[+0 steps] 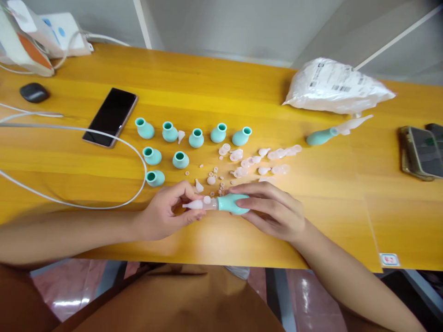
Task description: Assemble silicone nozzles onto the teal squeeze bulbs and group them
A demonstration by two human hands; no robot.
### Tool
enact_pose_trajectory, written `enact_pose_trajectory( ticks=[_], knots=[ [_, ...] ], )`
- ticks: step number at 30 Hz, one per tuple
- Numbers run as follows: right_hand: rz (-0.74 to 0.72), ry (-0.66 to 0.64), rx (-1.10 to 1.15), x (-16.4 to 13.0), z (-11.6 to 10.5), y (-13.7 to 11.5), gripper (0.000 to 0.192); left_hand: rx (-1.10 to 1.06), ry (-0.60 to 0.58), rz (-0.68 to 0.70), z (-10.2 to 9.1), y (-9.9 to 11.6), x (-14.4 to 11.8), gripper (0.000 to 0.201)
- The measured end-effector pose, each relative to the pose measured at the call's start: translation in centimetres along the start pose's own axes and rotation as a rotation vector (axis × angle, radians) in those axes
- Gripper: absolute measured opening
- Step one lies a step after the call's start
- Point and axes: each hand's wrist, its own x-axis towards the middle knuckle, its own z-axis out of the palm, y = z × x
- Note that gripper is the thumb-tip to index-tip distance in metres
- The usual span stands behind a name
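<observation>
Low over the front of the table, my right hand (277, 207) is closed around a teal squeeze bulb (231, 203) lying sideways. My left hand (169, 210) pinches a pointed translucent nozzle (194, 205) between thumb and fingers. A clear collar with a round knob (209, 203) sits between nozzle and bulb, joining them end to end. Just beyond my hands lie loose clear connectors (240, 172), small rings (221, 186) and a white tip (199, 185). Several open-necked teal bulbs (196, 138) stand or lean farther back on the left.
One bulb with a long nozzle attached (321, 136) lies to the right, below a white plastic parcel (335, 87). A black phone (111, 117), a white cable (143, 159) and a mouse (33, 92) are at left. More phones (420, 150) rest at the right edge.
</observation>
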Motion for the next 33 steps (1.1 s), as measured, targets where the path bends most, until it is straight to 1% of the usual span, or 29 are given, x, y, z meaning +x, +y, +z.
enact_pose_trajectory(
  ticks=[8, 14, 18, 21, 26, 33],
  knots=[
    [0.022, -0.001, 0.038, -0.1, 0.04, -0.19, 0.061, -0.049, -0.017, -0.02, 0.04, -0.03, -0.02, 0.029],
    [0.058, -0.001, 0.024, 0.15, 0.03, -0.4, 0.069, -0.052, -0.011, 0.026, 0.06, 0.0, 0.09, 0.03],
    [0.066, -0.008, 0.023, 0.18, -0.04, -0.5, 0.069, -0.063, -0.022, 0.015, 0.09, 0.03, 0.06, 0.032],
    [0.075, -0.001, 0.009, 0.19, -0.07, -0.57, 0.067, -0.053, -0.021, 0.032, 0.14, 0.08, 0.05, 0.033],
    [0.077, 0.004, -0.044, 0.26, -0.13, -0.75, 0.058, -0.063, -0.029, 0.032, 0.21, 0.06, 0.07, 0.031],
    [0.144, -0.024, -0.092, 0.11, -0.18, -0.86, 0.048, -0.045, -0.029, 0.032, 0.15, -0.04, -0.04, 0.03]
  ],
)
